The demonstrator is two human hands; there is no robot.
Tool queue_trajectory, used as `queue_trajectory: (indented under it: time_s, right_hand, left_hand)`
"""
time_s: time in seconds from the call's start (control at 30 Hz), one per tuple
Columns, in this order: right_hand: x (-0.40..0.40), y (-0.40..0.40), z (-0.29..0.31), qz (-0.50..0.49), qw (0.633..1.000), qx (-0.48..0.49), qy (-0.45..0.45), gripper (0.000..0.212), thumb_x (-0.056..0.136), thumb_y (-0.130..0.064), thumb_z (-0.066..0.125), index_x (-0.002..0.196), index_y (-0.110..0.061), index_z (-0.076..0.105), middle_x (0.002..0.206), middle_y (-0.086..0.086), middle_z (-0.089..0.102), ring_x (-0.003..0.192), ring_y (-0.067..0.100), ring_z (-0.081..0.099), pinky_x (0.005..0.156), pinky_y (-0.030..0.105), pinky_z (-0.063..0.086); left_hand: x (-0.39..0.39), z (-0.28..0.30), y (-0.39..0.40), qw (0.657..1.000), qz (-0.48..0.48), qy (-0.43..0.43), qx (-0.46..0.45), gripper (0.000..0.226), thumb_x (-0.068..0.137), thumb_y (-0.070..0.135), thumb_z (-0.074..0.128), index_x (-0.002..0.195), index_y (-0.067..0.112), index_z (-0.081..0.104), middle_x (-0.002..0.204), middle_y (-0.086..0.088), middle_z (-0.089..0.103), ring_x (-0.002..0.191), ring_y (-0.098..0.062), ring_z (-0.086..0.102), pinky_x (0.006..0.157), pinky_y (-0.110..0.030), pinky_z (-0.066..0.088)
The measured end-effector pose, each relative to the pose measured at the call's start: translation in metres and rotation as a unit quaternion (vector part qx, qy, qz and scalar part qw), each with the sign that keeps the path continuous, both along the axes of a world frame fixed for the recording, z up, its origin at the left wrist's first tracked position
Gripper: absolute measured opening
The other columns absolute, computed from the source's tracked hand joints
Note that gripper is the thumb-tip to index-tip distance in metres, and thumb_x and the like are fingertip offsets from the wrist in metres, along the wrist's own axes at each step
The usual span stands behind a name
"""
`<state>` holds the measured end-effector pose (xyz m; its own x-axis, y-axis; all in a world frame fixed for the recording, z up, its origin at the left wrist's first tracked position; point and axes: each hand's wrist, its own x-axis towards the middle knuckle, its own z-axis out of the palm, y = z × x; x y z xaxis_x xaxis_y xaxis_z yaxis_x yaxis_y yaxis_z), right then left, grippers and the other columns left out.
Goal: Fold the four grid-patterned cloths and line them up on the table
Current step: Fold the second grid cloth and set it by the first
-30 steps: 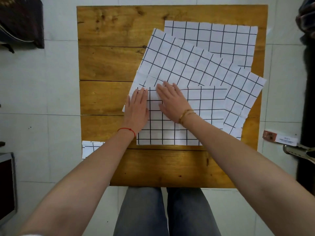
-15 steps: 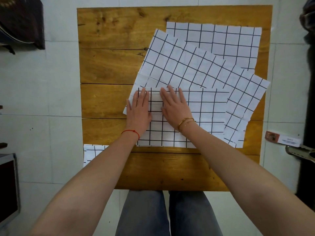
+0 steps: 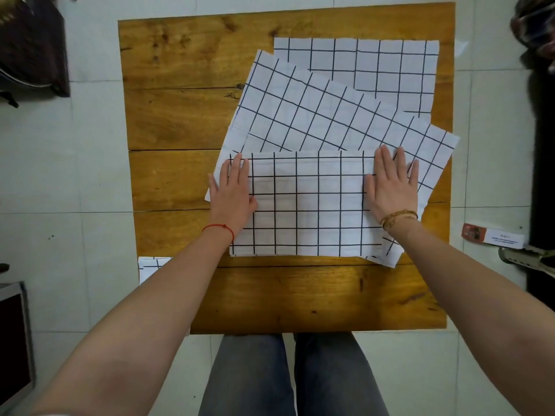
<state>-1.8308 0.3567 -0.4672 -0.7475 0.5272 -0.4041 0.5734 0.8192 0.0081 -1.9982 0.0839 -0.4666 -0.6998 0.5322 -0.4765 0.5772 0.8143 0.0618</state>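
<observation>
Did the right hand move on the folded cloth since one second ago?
Yes. The right hand slid rightward across the folded cloth, from near the left hand to the cloth's right end, judged against the grid lines.

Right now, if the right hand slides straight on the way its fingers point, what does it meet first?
The right hand lies flat, fingers pointing away from the person. Just past the fingertips is the tilted cloth under the folded cloth; further on, the far cloth.
</observation>
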Motion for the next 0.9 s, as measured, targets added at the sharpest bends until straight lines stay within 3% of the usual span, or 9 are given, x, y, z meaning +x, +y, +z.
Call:
queue_trajectory:
  time_s: [0.1, 0.2, 0.3, 0.4, 0.5, 0.7, 0.8, 0.9]
  right_hand:
    - [-0.001, 0.004, 0.001, 0.002, 1.0, -0.021, 0.008, 0.062, 0.097, -0.042, 0.013, 0.152, -0.012, 0.014, 0.159, 0.003, 0.014, 0.147, 0.025, -0.001, 0.119, 0.05, -0.003]
    - [-0.006, 0.002, 0.005, -0.022, 0.999, -0.04, 0.025, 0.063, 0.096, -0.043, 0.013, 0.151, -0.012, 0.016, 0.159, 0.003, 0.013, 0.147, 0.025, -0.004, 0.119, 0.048, -0.005]
    - [-0.01, -0.005, 0.011, -0.015, 0.996, -0.043, 0.074, 0.059, 0.098, -0.037, 0.025, 0.15, -0.012, 0.02, 0.158, 0.007, 0.018, 0.147, 0.028, 0.003, 0.119, 0.047, -0.001]
    - [-0.014, -0.02, 0.018, 0.043, 0.988, -0.053, 0.142, 0.048, 0.094, -0.023, 0.043, 0.14, -0.006, 0.039, 0.144, 0.014, 0.04, 0.138, 0.033, 0.028, 0.117, 0.05, 0.018]
    - [-0.014, -0.042, 0.019, 0.127, 0.966, -0.088, 0.206, 0.027, 0.087, -0.013, 0.05, 0.112, -0.005, 0.059, 0.116, 0.012, 0.057, 0.111, 0.031, 0.05, 0.096, 0.046, 0.043]
    - [-0.006, -0.082, 0.011, 0.179, 0.964, -0.144, 0.137, 0.043, 0.082, -0.013, 0.062, 0.124, -0.007, 0.055, 0.12, 0.011, 0.057, 0.11, 0.029, 0.053, 0.092, 0.041, 0.048]
    - [-0.007, -0.09, 0.011, 0.165, 0.972, -0.143, 0.088, 0.052, 0.081, -0.015, 0.062, 0.131, -0.01, 0.048, 0.128, 0.009, 0.051, 0.114, 0.028, 0.048, 0.093, 0.039, 0.047]
    - [-0.01, -0.092, 0.01, 0.157, 0.974, -0.145, 0.072, 0.053, 0.082, -0.013, 0.059, 0.133, -0.011, 0.045, 0.131, 0.008, 0.047, 0.117, 0.027, 0.045, 0.096, 0.038, 0.045]
  left_hand:
    - [-0.001, 0.001, 0.003, 1.0, 0.007, -0.002, 0.007, 0.083, 0.086, 0.028, 0.064, 0.152, 0.012, 0.018, 0.161, -0.008, 0.013, 0.148, -0.028, 0.012, 0.116, -0.057, 0.02]
    - [0.0, 0.004, 0.004, 0.997, 0.034, -0.001, 0.073, 0.081, 0.081, 0.014, 0.071, 0.149, 0.011, 0.027, 0.159, -0.01, 0.018, 0.147, -0.03, 0.014, 0.119, -0.052, 0.018]
    - [0.009, 0.01, -0.002, 0.986, 0.058, 0.05, 0.147, 0.07, 0.079, 0.005, 0.07, 0.141, 0.012, 0.039, 0.151, -0.011, 0.032, 0.14, -0.029, 0.028, 0.116, -0.046, 0.029]
    - [0.024, 0.017, -0.008, 0.966, 0.182, 0.038, 0.179, 0.055, 0.082, 0.009, 0.065, 0.134, 0.012, 0.045, 0.133, -0.009, 0.045, 0.121, -0.026, 0.043, 0.1, -0.038, 0.043]
    - [0.037, 0.017, -0.015, 0.922, 0.333, -0.017, 0.197, 0.047, 0.085, 0.014, 0.064, 0.129, 0.008, 0.049, 0.12, -0.012, 0.054, 0.109, -0.027, 0.051, 0.087, -0.034, 0.045]
    - [0.04, 0.013, -0.02, 0.872, 0.449, -0.079, 0.176, 0.046, 0.085, 0.022, 0.068, 0.124, 0.008, 0.048, 0.112, -0.013, 0.058, 0.1, -0.028, 0.059, 0.081, -0.036, 0.051]
    - [0.034, 0.012, -0.018, 0.842, 0.493, -0.118, 0.182, 0.044, 0.086, 0.021, 0.067, 0.122, 0.007, 0.047, 0.102, -0.008, 0.058, 0.1, -0.028, 0.06, 0.075, -0.031, 0.046]
    - [0.027, 0.012, -0.014, 0.824, 0.517, -0.148, 0.181, 0.033, 0.086, 0.023, 0.067, 0.114, 0.007, 0.055, 0.105, -0.007, 0.056, 0.103, -0.027, 0.055, 0.084, -0.031, 0.044]
